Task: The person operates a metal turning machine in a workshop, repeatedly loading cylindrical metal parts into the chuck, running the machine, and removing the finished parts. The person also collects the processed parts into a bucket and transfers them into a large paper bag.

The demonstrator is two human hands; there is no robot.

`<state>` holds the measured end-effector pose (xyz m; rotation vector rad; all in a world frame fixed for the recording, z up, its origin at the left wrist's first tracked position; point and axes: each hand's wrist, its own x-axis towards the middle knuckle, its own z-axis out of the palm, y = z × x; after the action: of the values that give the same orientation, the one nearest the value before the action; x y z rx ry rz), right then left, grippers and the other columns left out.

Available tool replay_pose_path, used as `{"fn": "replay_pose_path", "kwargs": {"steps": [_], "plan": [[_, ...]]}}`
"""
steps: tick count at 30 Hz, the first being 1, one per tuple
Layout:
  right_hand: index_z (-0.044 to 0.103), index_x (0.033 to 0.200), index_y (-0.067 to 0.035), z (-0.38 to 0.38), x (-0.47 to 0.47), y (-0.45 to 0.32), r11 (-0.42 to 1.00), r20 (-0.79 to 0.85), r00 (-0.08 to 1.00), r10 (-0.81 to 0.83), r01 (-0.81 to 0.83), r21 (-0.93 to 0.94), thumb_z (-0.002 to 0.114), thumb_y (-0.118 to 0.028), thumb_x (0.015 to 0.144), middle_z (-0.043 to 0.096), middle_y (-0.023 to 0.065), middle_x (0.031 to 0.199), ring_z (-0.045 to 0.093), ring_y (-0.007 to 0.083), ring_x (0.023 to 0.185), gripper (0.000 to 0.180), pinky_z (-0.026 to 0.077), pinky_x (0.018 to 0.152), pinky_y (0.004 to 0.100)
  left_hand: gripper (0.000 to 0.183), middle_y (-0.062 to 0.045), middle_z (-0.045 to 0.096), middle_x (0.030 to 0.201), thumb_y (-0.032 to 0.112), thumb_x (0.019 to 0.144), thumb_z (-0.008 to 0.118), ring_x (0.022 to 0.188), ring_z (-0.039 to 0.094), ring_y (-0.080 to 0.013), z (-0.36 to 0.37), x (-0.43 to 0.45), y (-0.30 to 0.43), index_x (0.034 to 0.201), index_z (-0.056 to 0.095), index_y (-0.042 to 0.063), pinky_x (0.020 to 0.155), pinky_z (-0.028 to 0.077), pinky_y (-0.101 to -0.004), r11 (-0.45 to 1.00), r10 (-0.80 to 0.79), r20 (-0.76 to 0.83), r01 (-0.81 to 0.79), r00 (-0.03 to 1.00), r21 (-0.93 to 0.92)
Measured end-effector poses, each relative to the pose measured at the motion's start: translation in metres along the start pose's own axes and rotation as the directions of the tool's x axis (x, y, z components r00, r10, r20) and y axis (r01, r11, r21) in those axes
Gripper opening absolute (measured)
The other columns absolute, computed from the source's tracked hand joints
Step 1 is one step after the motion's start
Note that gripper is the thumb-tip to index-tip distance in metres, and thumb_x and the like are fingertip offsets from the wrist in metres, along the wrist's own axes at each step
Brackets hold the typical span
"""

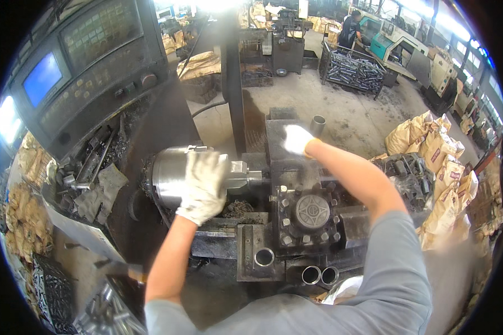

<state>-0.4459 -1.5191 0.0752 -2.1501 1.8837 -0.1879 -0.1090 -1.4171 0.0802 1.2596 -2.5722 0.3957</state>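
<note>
My left hand [204, 186], in a whitish work glove, is in front of the steel lathe chuck [166, 176] and blurred. It hides part of the chuck, and I cannot tell whether it grips anything. A chuck jaw [237, 172] shows right of the glove, with a short bright cylinder [255, 177] at the jaws. My right hand [296, 139], also gloved, is over the far end of the dark cross slide [276, 130]. Glare hides its fingers. A metal tube [317, 124] stands upright just beyond it. Nearer me is the bolted square tool post [312, 211].
Open tube ends [264, 256] face up on the near ledge. A control panel [88, 63] leans in at upper left, above a tray of tools and a rag [102, 192]. Paper sacks [444, 180] stand at right. A person [350, 29] works beyond a parts crate [352, 69].
</note>
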Motion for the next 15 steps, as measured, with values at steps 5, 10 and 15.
{"fn": "replay_pose_path", "kwargs": {"steps": [5, 10, 15], "plan": [[0.066, 0.136, 0.002, 0.013, 0.029, -0.051, 0.917, 0.334, 0.858, -0.391, 0.396, 0.056, 0.082, -0.028, 0.081, 0.073, 0.0231, 0.13, 0.072, 0.0361, 0.116, 0.065, 0.061, 0.097, 0.0462, 0.079, -0.014, 0.05, 0.16, 0.06, 0.082, 0.079, 0.157, 0.035, -0.0355, 0.056, 0.026, 0.044, 0.146, 0.061, 0.018, 0.132, 0.004, -0.0653, 0.994, 0.102, 0.021, -0.103, 0.995, 0.037], [0.083, 0.113, -0.011, 0.065, 0.023, -0.052, 0.926, 0.756, 0.565, -0.33, 0.039, 0.375, 0.085, -0.04, 0.086, 0.078, 0.0074, 0.119, 0.073, 0.0268, 0.11, 0.04, 0.062, 0.087, 0.0434, 0.068, -0.017, 0.055, 0.153, 0.055, 0.082, 0.078, 0.153, 0.039, -0.0376, 0.068, 0.036, 0.049, 0.137, 0.065, 0.017, 0.131, 0.007, -0.0669, 0.999, 0.002, 0.066, -0.006, 0.998, 0.05], [0.072, 0.134, 0.0, 0.042, 0.011, -0.005, 0.947, 0.958, 0.285, -0.043, -0.293, 0.13, 0.083, -0.036, 0.093, 0.076, 0.0166, 0.126, 0.07, 0.0226, 0.117, 0.056, 0.061, 0.092, 0.0358, 0.063, -0.018, 0.053, 0.155, 0.049, 0.085, 0.076, 0.155, 0.037, -0.0378, 0.065, 0.033, 0.052, 0.138, 0.063, 0.018, 0.13, 0.006, -0.068, 0.998, -0.019, 0.071, 0.015, 0.997, 0.068]]}}
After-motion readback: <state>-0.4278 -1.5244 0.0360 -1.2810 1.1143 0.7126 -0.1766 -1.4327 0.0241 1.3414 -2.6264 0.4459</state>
